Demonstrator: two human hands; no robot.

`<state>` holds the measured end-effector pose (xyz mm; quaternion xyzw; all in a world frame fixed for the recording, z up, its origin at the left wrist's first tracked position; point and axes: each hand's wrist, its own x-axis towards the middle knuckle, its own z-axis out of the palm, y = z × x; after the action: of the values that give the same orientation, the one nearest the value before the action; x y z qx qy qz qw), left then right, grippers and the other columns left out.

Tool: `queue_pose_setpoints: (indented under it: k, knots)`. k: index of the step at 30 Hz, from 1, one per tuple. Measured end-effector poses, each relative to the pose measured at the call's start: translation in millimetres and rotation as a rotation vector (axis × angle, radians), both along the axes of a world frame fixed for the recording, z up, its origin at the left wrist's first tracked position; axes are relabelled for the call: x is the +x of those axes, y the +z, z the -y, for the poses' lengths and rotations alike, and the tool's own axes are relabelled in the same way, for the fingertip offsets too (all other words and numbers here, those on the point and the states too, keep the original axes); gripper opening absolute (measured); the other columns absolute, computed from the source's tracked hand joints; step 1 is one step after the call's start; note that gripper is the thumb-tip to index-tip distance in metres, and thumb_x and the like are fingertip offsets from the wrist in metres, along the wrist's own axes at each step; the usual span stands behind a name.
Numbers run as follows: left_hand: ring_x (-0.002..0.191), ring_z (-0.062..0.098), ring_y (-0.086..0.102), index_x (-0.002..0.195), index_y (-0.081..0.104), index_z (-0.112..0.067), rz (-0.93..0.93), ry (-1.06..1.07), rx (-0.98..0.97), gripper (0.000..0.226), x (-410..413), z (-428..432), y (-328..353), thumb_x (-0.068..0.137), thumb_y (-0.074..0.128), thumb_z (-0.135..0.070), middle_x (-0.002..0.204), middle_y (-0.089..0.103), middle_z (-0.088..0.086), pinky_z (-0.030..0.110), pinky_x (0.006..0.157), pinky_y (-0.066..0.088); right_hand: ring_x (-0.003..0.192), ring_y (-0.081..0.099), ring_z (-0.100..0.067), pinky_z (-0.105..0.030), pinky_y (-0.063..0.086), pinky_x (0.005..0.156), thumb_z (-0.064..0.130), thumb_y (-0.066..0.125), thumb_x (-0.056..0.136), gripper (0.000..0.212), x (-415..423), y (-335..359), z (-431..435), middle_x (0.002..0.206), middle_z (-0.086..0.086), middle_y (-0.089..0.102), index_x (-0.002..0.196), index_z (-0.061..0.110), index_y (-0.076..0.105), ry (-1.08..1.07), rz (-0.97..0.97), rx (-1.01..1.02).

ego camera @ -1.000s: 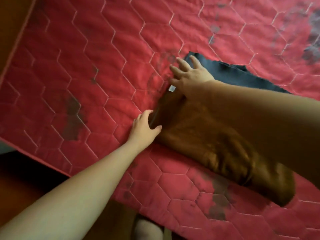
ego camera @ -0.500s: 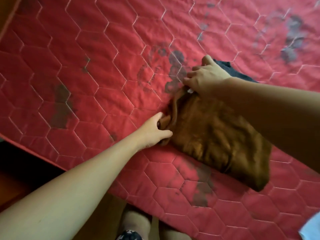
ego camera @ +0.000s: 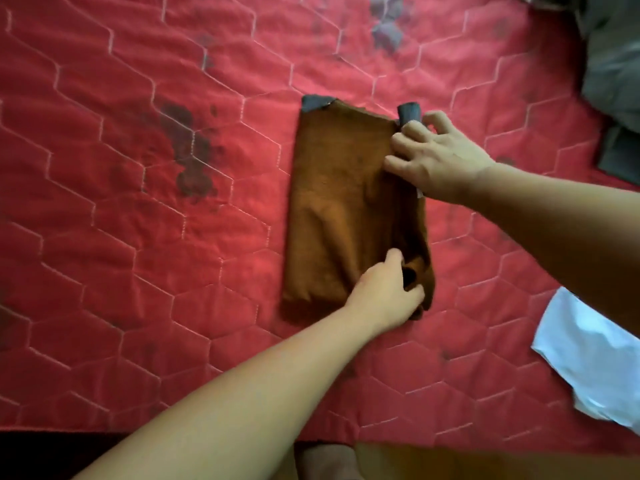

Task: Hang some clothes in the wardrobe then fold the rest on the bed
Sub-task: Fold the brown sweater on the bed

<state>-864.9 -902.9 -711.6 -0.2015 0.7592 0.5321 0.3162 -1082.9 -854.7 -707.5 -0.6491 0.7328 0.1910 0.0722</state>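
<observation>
A brown garment lies folded into a long rectangle on the red quilted bed. A dark blue garment peeks out from under its far edge, with a second bit showing by my right fingers. My left hand grips the brown garment's near right corner, fingers curled into the fold. My right hand pinches the far right edge of the brown garment.
A white cloth lies at the right edge of the bed. Grey clothes are heaped at the top right, with a dark folded piece below them. The bed's near edge runs along the bottom.
The brown garment was folded over from a crumpled, slanted shape into a neat narrow rectangle. Both hands moved right with its edge. The view has swung, and the white and grey clothes now show.
</observation>
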Motion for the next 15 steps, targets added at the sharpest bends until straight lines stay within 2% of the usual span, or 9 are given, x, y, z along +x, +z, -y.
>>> queue_pose_setpoints:
  k: [1, 2, 4, 8, 10, 11, 13, 14, 15]
  knots:
    - [0.108, 0.037, 0.061, 0.119, 0.043, -0.013, 0.012, -0.018, -0.008, 0.037, -3, -8, -8, 0.092, 0.061, -0.031, 0.114, 0.065, 0.016, 0.044, 0.089, 0.049, 0.108, 0.051, -0.037, -0.060, 0.034, 0.101, 0.019, 0.059, 0.087, 0.026, 0, -8, -11, 0.107, -0.014, 0.054, 0.112, 0.015, 0.057, -0.042, -0.010, 0.063]
    - [0.111, 0.038, 0.060, 0.121, 0.043, -0.012, 0.032, -0.030, -0.010, 0.037, -4, -14, -17, 0.093, 0.060, -0.028, 0.116, 0.064, 0.017, 0.044, 0.092, 0.048, 0.113, 0.050, -0.037, -0.062, 0.031, 0.104, 0.022, 0.071, 0.082, 0.037, 2, -16, -19, 0.111, -0.014, 0.054, 0.116, 0.018, 0.057, -0.095, 0.001, 0.139]
    - [0.113, 0.037, 0.059, 0.128, 0.042, -0.011, 0.079, -0.034, 0.003, 0.043, -5, -21, -30, 0.094, 0.061, -0.027, 0.120, 0.063, 0.017, 0.044, 0.096, 0.047, 0.126, 0.043, -0.037, -0.068, 0.023, 0.112, 0.029, 0.078, 0.078, 0.053, 6, -30, -26, 0.124, -0.014, 0.052, 0.126, 0.024, 0.055, -0.215, 0.044, 0.225]
    - [0.113, 0.030, 0.061, 0.144, 0.040, -0.014, 0.134, -0.082, 0.106, 0.066, -6, -25, -38, 0.092, 0.064, -0.045, 0.126, 0.058, 0.011, 0.042, 0.102, 0.048, 0.147, 0.021, -0.037, -0.074, 0.007, 0.116, 0.032, 0.060, 0.092, 0.050, 14, -47, -29, 0.142, -0.014, 0.039, 0.140, 0.030, 0.045, -0.391, 0.081, 0.220]
    - [0.114, 0.026, 0.060, 0.144, 0.047, -0.016, 0.067, -0.113, 0.076, 0.056, -1, -16, -34, 0.095, 0.061, -0.038, 0.127, 0.058, 0.009, 0.038, 0.104, 0.046, 0.151, 0.013, -0.036, -0.076, 0.007, 0.114, 0.025, 0.049, 0.096, 0.043, 16, -53, -34, 0.146, -0.014, 0.034, 0.138, 0.033, 0.046, -0.555, 0.208, 0.161]
    - [0.113, 0.024, 0.060, 0.139, 0.054, -0.017, -0.022, -0.093, 0.002, 0.046, 3, -6, -33, 0.095, 0.059, -0.032, 0.125, 0.058, 0.007, 0.037, 0.103, 0.046, 0.150, 0.014, -0.036, -0.076, 0.009, 0.114, 0.023, 0.050, 0.095, 0.038, 15, -54, -36, 0.145, -0.013, 0.035, 0.131, 0.034, 0.052, -0.667, 0.315, 0.099]
    - [0.112, 0.022, 0.057, 0.126, 0.062, -0.021, -0.216, 0.066, -0.253, 0.035, 16, 18, -34, 0.091, 0.061, -0.023, 0.121, 0.054, 0.003, 0.041, 0.102, 0.047, 0.142, 0.025, -0.038, -0.071, 0.022, 0.113, 0.021, 0.059, 0.090, 0.025, 11, -51, -32, 0.137, -0.012, 0.041, 0.111, 0.031, 0.066, -0.866, 0.505, -0.078]
    - [0.115, 0.021, 0.052, 0.127, 0.060, -0.024, -0.258, 0.152, -0.403, 0.039, 22, 30, -35, 0.088, 0.065, -0.024, 0.123, 0.050, 0.001, 0.043, 0.103, 0.045, 0.139, 0.029, -0.038, -0.065, 0.029, 0.112, 0.020, 0.060, 0.087, 0.024, 7, -51, -25, 0.137, -0.012, 0.043, 0.108, 0.029, 0.068, -0.928, 0.540, -0.156]
    - [0.121, 0.021, 0.047, 0.133, 0.054, -0.027, -0.217, 0.231, -0.525, 0.050, 29, 40, -36, 0.085, 0.069, -0.027, 0.129, 0.043, -0.001, 0.043, 0.105, 0.042, 0.140, 0.029, -0.038, -0.062, 0.031, 0.112, 0.022, 0.059, 0.086, 0.029, 2, -51, -16, 0.143, -0.012, 0.042, 0.113, 0.027, 0.066, -0.969, 0.547, -0.198]
